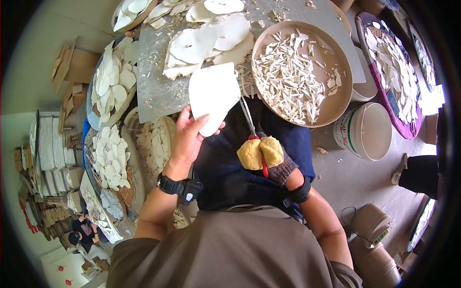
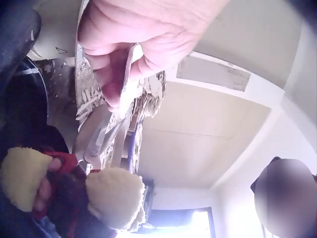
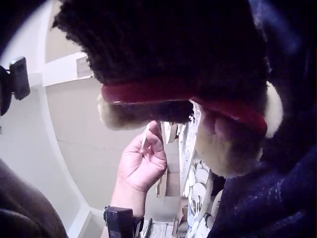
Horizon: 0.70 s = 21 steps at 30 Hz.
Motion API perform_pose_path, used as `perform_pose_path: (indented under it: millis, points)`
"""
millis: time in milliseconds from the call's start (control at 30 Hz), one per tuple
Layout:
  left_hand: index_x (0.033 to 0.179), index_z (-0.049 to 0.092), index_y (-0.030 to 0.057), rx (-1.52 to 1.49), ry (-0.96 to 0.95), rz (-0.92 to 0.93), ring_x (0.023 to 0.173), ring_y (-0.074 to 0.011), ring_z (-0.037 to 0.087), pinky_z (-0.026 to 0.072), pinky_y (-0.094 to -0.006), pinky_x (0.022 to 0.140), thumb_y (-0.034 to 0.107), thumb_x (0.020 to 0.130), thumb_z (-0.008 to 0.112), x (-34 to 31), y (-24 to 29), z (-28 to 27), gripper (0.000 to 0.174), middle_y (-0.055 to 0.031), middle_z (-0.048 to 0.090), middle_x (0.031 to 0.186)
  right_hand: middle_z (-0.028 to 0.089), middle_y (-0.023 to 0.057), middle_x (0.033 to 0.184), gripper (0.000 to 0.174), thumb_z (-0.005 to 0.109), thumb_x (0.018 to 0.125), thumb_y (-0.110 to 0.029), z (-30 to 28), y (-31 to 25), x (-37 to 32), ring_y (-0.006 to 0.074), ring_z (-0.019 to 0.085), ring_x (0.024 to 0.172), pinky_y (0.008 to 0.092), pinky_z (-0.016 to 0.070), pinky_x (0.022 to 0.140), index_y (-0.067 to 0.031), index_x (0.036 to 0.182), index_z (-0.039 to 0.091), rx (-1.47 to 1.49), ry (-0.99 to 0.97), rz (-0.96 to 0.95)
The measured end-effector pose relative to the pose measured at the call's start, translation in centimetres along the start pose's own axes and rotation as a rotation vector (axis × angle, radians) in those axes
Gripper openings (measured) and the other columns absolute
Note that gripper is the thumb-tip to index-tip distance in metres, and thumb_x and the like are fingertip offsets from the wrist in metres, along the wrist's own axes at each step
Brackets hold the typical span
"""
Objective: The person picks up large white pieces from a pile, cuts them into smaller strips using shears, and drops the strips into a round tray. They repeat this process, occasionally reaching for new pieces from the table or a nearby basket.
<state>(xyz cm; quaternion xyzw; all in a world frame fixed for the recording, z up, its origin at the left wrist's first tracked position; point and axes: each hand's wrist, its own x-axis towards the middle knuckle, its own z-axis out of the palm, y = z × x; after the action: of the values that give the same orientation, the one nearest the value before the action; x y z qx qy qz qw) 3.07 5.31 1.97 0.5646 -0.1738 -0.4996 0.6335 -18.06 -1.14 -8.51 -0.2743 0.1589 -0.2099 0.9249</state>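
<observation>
- Two hands work near each other, just before the near edge of the table (image 1: 153, 91).
- Left hand (image 1: 188, 139) pinches a white sheet (image 1: 213, 93) at its lower edge: the thumb lies on the near face and the fingers are curled behind it.
- From this hand the sheet rises forward, and its upper part lies over the table edge.
- Right hand (image 1: 269, 161) wears a dark glove (image 1: 284, 169) with yellow pads. Its fingers are closed through the red handles of the scissors (image 1: 248, 120).
- From the right hand the scissors point forward. Their tips meet the right edge of the sheet, just right of the left hand's fingers.
- How far the blades are apart, I cannot tell.
- Beyond the right hand stands a round tray (image 1: 346, 98) with white strips (image 1: 288, 77) in it.
- Right of the right hand, a bucket (image 1: 367, 132) stands on the floor.
- Left of the left hand are baskets (image 1: 126, 189) with many white pieces.
</observation>
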Motion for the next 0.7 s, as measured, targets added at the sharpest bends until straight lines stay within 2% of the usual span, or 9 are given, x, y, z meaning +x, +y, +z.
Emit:
perform_pose_path:
  millis: [33,67,167,233,267,333,467,700]
  points:
    - [0.122,0.039,0.0025,0.006,-0.007,0.004,0.083,-0.0313,0.066,0.0554,-0.0329,0.064,0.007,0.086,0.055,0.0,0.0,-0.1,0.04,-0.0195,0.06,0.107,0.062,0.008,0.101,0.018,0.052,0.089,-0.005,0.8,-0.6,-0.4,0.0191,0.061,0.096,0.0317,0.05,0.085,-0.0035,0.107,0.053,0.473,-0.025,0.117]
    - [0.122,0.039,0.0025,0.008,-0.014,-0.012,0.083,-0.0314,0.066,0.0555,-0.0328,0.064,0.007,0.086,0.055,-0.1,0.0,0.0,0.04,-0.0193,0.06,0.107,0.061,0.0084,0.104,0.021,0.052,0.087,-0.003,1.1,-0.8,-0.4,0.0199,0.061,0.097,0.0322,0.0498,0.086,-0.0038,0.108,0.052,0.135,-0.059,-0.004]
    - [0.122,0.039,0.0024,0.012,-0.029,-0.047,0.084,-0.0315,0.066,0.0557,-0.0327,0.064,0.008,0.085,0.056,-0.8,-0.1,0.5,0.041,-0.0191,0.06,0.107,0.061,0.0081,0.104,0.021,0.052,0.088,-0.006,1.6,-1.9,0.0,0.0193,0.06,0.098,0.0317,0.0489,0.087,-0.0041,0.109,0.052,0.255,-0.047,-0.021]
    - [0.122,0.039,0.0023,0.013,-0.03,-0.052,0.084,-0.0314,0.066,0.0558,-0.0327,0.064,0.009,0.085,0.056,-1.0,-0.3,0.7,0.042,-0.019,0.06,0.107,0.062,0.0083,0.101,0.025,0.058,0.082,-0.01,2.0,-2.3,0.0,0.0218,0.061,0.095,0.0316,0.0483,0.084,-0.0051,0.107,0.054,-0.359,0.024,-0.122]
    - [0.123,0.038,0.0025,0.009,-0.025,-0.058,0.084,-0.0311,0.066,0.0558,-0.0328,0.064,0.01,0.085,0.057,-1.1,-0.1,0.8,0.044,-0.0187,0.06,0.107,0.062,0.0083,0.1,0.026,0.06,0.081,-0.011,2.0,-2.2,0.1,0.0226,0.061,0.094,0.0317,0.0482,0.084,-0.0055,0.106,0.055,-0.453,0.063,-0.131]
    - [0.123,0.038,0.0026,0.016,-0.028,-0.046,0.083,-0.0307,0.066,0.0558,-0.0326,0.064,0.01,0.085,0.057,-1.2,-0.1,0.6,0.043,-0.0184,0.06,0.107,0.062,0.0083,0.098,0.028,0.062,0.078,-0.011,1.6,-1.9,0.2,0.0239,0.061,0.092,0.0322,0.0482,0.082,-0.006,0.105,0.056,-0.535,0.099,-0.118]
    - [0.122,0.038,0.0031,0.023,0.005,-0.011,0.082,-0.03,0.066,0.0555,-0.0322,0.065,0.01,0.085,0.057,-1.1,-0.1,0.4,0.042,-0.0179,0.061,0.105,0.063,0.0077,0.097,0.029,0.063,0.077,-0.012,0.1,0.0,0.5,0.0245,0.06,0.091,0.0332,0.0484,0.081,-0.0069,0.104,0.058,-0.498,0.101,-0.078]
    - [0.123,0.038,0.0036,0.01,-0.03,-0.052,0.081,-0.0295,0.066,0.0556,-0.0322,0.064,0.01,0.085,0.057,-1.3,-0.3,0.4,0.043,-0.018,0.061,0.105,0.063,0.0072,0.095,0.028,0.064,0.075,-0.012,1.6,-1.6,0.3,0.0237,0.061,0.09,0.0335,0.0488,0.08,-0.0072,0.102,0.059,-0.645,0.065,-0.183]
